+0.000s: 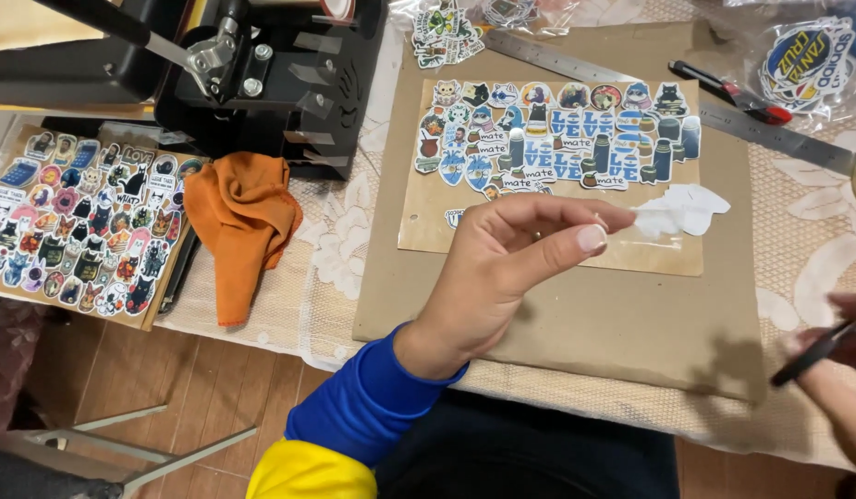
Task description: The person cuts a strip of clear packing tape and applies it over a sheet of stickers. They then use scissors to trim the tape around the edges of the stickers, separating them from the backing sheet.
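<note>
My left hand (502,268), in a blue and yellow sleeve, is raised over a brown cardboard sheet (576,323) and pinches a small white scrap of sticker backing (682,211) between thumb and fingertips. Behind the scrap lies a tan sheet (428,217) covered with several colourful stickers. My right hand (839,370) sits at the right edge of the view and grips a thin black tool (816,351), its tip pointing left and down.
A black press machine (262,74) stands at the back left, an orange cloth (243,217) beside it. Another sticker sheet (77,222) lies far left. A metal ruler (779,137), a red-and-black knife (733,92) and bagged stickers (807,55) lie at the back right.
</note>
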